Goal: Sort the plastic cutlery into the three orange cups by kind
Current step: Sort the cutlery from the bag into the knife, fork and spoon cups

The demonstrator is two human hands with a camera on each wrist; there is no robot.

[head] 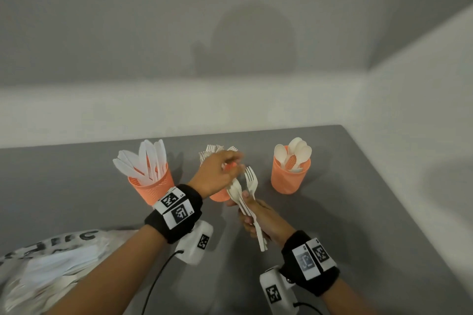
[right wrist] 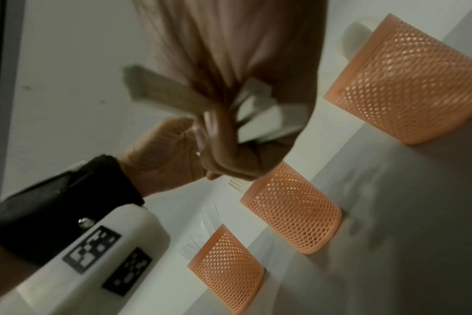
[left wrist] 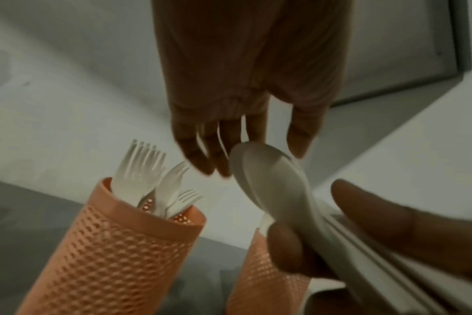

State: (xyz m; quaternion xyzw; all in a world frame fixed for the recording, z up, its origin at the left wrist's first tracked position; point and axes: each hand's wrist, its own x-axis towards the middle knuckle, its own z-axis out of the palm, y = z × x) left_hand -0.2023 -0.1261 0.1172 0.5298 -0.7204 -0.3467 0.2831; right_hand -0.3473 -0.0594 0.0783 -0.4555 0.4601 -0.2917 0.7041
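Note:
Three orange mesh cups stand in a row on the grey table (head: 363,212): the knife cup (head: 151,185) at left, the fork cup (left wrist: 113,245) in the middle behind my left hand, and the spoon cup (head: 290,178) at right. My right hand (head: 256,216) grips a bundle of white cutlery by the handles, with a fork (head: 250,180) and several spoons (head: 236,188) sticking up. My left hand (head: 225,170) reaches over the bundle. Its fingers (left wrist: 216,157) and thumb sit on either side of the top spoon's bowl (left wrist: 270,179), pinching it.
A plastic bag (head: 51,263) holding more white cutlery lies at the table's near left, beside my left forearm. A white wall runs behind the cups and along the right edge. Bare grey table shows in front of the spoon cup.

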